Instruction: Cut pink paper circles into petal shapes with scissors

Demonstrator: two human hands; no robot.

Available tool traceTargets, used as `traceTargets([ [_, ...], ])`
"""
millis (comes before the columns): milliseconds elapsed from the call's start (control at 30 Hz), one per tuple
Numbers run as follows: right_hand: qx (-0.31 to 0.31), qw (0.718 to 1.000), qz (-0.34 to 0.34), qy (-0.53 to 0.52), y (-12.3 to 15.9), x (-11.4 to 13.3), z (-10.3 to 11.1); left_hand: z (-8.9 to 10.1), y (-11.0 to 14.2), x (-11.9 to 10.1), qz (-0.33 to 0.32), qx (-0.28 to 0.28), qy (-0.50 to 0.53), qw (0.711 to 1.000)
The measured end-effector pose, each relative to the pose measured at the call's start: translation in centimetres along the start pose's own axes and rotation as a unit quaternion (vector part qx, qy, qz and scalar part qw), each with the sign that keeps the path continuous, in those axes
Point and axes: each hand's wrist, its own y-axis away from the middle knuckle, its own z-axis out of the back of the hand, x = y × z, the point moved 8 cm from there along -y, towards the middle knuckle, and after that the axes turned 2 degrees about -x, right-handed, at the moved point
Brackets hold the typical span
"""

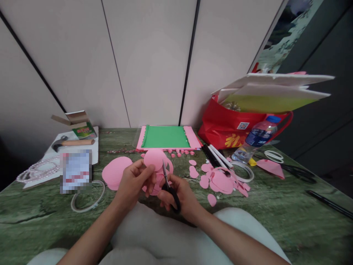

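Between thumb and fingers, my left hand (138,180) pinches a round pink paper piece (153,159). Black-handled scissors (173,197) are gripped in my right hand (180,195), their blades pointing up against the paper's right edge. Whether the blades are parted is hard to make out. Behind both hands lie more pink paper pieces, partly covered by my fingers. A stack of large pink paper rounds (114,171) rests left of my left hand. To the right of my right hand is a loose pile of pink paper offcuts (220,180).
At the back stand green and pink sheets (165,136) lying flat. A red bag (220,121) holds white boards, beside a water bottle (260,138). Tape rolls (242,171), pens (219,156), a hammer (79,142), a bead string (38,171) and an opened box (82,129) lie around.
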Motion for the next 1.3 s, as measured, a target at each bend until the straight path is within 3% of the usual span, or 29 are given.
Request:
traceTargets([
  [233,0.008,1.000,0.005,0.004,0.01,-0.44,-0.02,0.34,0.01,0.11,0.002,-0.011,-0.046,0.999],
  [433,0.008,0.999,0.038,-0.019,-0.25,-0.06,0.15,-0.07,0.09,0.64,0.021,0.021,-0.078,0.996],
  [1300,-0.031,1.000,0.001,0.000,-0.15,0.40,0.58,0.46,0.07,0.19,0.011,-0.024,-0.083,0.996],
])
